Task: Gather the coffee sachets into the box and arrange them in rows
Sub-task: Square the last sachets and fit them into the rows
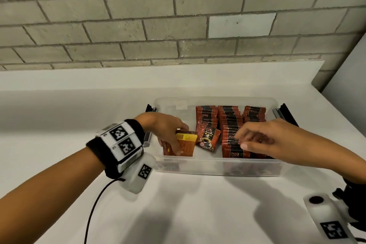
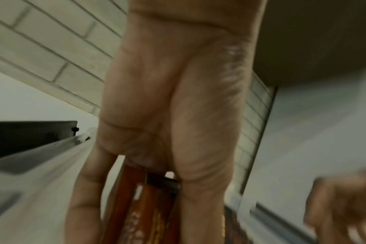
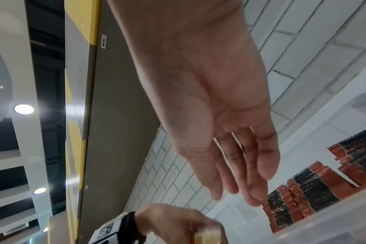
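Inside the clear plastic box (image 1: 217, 166) on the white counter (image 1: 198, 214), at its near-left corner: a bundle of sachets (image 1: 187, 143) stood on edge, clasped by the left hand (image 1: 166, 130). Just right of that bundle, one loose sachet (image 1: 209, 137) leaning at a tilt, face up. Further right, three rows of sachets (image 1: 231, 125) already packed upright, running from near wall to far wall.

Likely trouble from here, as a judgement: letting go of the bundle before it has support on both sides, so that the slippery packets fan out and fall flat across the bare left part of the box floor. Also possible: catching the tilted loose sachet under the bundle and trapping it crooked, spoiling the row. Also: a brush from the right hand (image 1: 259, 140) tipping the near end of the middle row, since those packets stand only by leaning on each other.

Left grip: narrow, thumb on the near face and fingers on the far face, pinching the bundle firmly; confirmed by the left wrist view, with red packets (image 2: 148, 206) squeezed between thumb and fingers. Right hand: loosely spread, fingers extended and relaxed, holding nothing, fingertips (image 3: 255, 198) low over the near end of the middle row; actual contact with the packets not clear enough to tell.
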Motion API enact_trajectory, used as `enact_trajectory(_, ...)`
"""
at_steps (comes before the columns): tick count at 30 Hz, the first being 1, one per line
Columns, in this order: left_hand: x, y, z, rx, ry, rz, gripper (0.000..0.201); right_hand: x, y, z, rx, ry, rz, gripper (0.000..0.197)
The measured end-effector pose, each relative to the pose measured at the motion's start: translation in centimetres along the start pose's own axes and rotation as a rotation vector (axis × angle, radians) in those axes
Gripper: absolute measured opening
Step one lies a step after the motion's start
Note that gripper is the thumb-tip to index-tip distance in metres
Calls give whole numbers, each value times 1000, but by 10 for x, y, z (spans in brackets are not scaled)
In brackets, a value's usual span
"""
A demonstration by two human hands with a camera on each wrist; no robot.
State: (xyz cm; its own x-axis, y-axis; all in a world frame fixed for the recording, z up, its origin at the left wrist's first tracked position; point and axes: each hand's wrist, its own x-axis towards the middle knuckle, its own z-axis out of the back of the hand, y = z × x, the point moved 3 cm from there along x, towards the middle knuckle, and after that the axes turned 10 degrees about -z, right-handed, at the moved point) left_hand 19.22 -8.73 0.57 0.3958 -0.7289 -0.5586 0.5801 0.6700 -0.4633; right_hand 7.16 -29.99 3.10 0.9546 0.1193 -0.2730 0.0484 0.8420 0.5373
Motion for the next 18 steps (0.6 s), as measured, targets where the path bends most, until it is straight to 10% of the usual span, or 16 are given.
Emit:
enact_trajectory(6, -41, -36, 7, -628, -301, -283, 41, 4, 20, -9, 291, -96, 7, 63)
enact_trajectory(18, -44, -54, -52, -1297, -405, -434, 52, 4, 42, -16, 758, -256, 67, 36)
